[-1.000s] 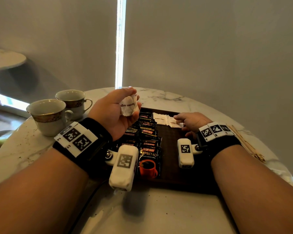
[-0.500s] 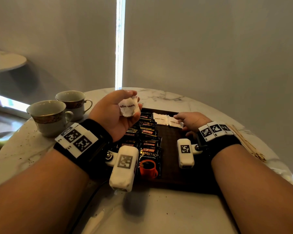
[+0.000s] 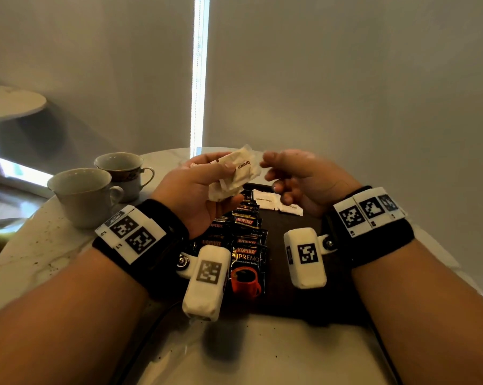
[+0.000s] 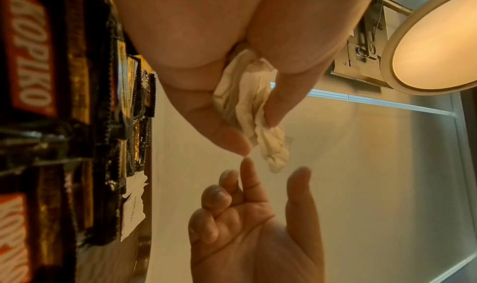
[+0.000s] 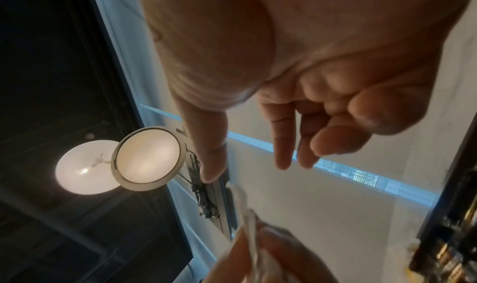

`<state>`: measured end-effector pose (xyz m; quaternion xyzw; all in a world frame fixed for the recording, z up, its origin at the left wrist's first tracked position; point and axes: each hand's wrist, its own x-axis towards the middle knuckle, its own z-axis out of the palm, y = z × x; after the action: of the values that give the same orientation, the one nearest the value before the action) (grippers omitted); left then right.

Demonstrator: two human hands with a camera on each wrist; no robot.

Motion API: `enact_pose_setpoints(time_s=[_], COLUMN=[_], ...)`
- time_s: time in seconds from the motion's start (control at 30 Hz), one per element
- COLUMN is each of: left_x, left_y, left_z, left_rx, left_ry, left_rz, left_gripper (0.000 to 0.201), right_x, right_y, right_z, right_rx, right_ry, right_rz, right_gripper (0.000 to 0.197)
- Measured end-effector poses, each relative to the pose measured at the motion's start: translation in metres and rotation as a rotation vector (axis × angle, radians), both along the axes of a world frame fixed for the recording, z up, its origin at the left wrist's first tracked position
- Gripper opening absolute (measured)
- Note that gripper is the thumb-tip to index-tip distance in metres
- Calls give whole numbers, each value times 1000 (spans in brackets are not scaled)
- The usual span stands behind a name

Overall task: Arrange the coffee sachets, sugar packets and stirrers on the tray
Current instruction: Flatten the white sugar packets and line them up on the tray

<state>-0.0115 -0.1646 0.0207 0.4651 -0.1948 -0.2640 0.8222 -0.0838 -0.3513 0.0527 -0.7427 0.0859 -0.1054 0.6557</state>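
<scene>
Change: since the earlier frames the right hand (image 3: 304, 182) has risen from the far part of the tray and now hangs in the air close to the left hand (image 3: 198, 190), which is lifted a little higher too.
Left grip: thumb and fingers are curled round a small bunch of sugar packets (image 3: 234, 173), crumpled white paper with "brown" printed on it; the bunch is held above the far end of the tray.
Right grip: it holds nothing; the fingers (image 4: 247, 177) are loosely bent, the tips just beside the packets, and I cannot tell if they touch.
Tray: dark brown, flat, rectangular tray (image 3: 279, 298) in the middle of the table.
Coffee sachets: glossy black coffee sachets (image 3: 247, 262) with red "KOPIKO" labels lie in an overlapping row on the left part of the tray.
Loose packets: two white flat sugar packets on the tray (image 3: 276, 202) lie at its far side.
Surface: round table (image 3: 40, 245) of pale marble with grey veins and dark specks.
Cups: two white teacups (image 3: 82, 195) with gold bands stand at the left, near each other.
Room: grey roller blinds with a bright vertical gap (image 3: 198, 73) between them; a round ceiling lamp (image 4: 436, 42) shows in the wrist views.
</scene>
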Motion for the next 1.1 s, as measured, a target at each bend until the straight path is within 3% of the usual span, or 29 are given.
enact_pose_setpoints(time_s=[0.13, 0.33, 0.47, 0.57, 0.73, 0.83, 1.0, 1.1], left_x=[1, -1, 0, 1, 0, 1, -3, -3], left_y=[-1, -2, -2, -1, 1, 1, 1, 0], left_z=[-2, 0, 0, 0, 1, -2, 2, 3], left_rx=[14, 29, 38, 32, 42, 60, 55, 25], left_ry=[-23, -4, 25, 45, 72, 25, -15, -3], left_rz=[27, 9, 32, 38, -13, -71, -42, -7], left_gripper=[11, 5, 20, 30, 22, 51, 16, 11], right_x=[-1, -3, -2, 1, 2, 1, 1, -1], right_y=[16, 23, 24, 21, 26, 30, 34, 34], right_z=[-1, 2, 4, 2, -1, -4, -5, -4], right_rx=[-43, 0, 141, 288, 282, 289, 232, 215], right_ry=[-24, -52, -85, -139, -162, -169, -165, -144], right_rz=[91, 17, -26, -65, -20, 29, 34, 17], right_gripper=[26, 3, 3, 26, 26, 25, 20, 23])
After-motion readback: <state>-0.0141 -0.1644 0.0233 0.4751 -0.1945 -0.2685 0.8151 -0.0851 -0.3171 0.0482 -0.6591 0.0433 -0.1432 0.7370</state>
